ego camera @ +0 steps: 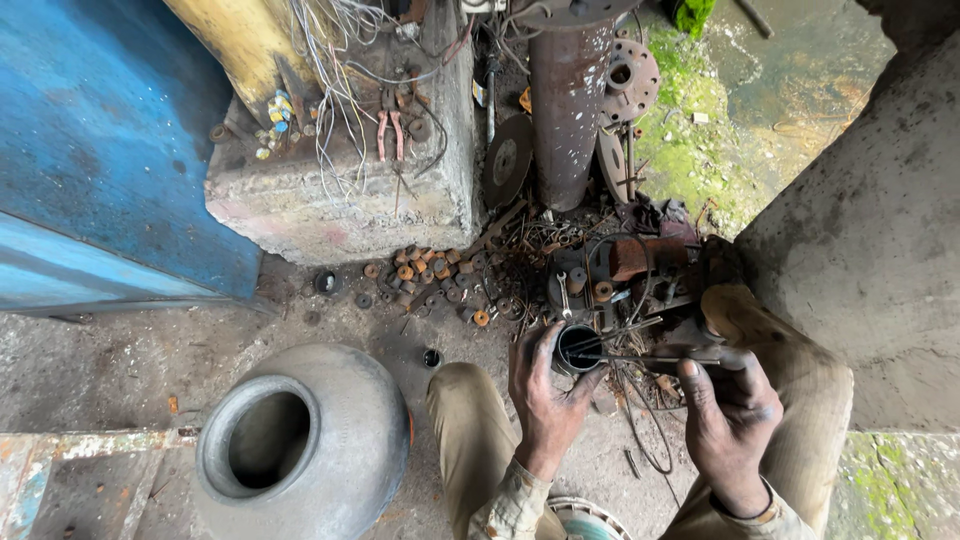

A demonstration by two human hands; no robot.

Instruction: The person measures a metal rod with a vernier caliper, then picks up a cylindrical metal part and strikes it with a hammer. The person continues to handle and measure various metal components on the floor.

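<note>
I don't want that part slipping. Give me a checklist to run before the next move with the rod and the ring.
1. Left hand has the ring in its grip: ok.
2. Right hand holds the rod: ok.
3. Rod tip reaches the ring's opening: ok.
4. Rod seated inside: cannot tell.
5. Floor by the knees free of wire: not ok.
6. Pliers within reach on the block: cannot tell.

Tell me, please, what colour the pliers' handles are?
Red, faded pinkish; the pliers show in the head view.
</note>
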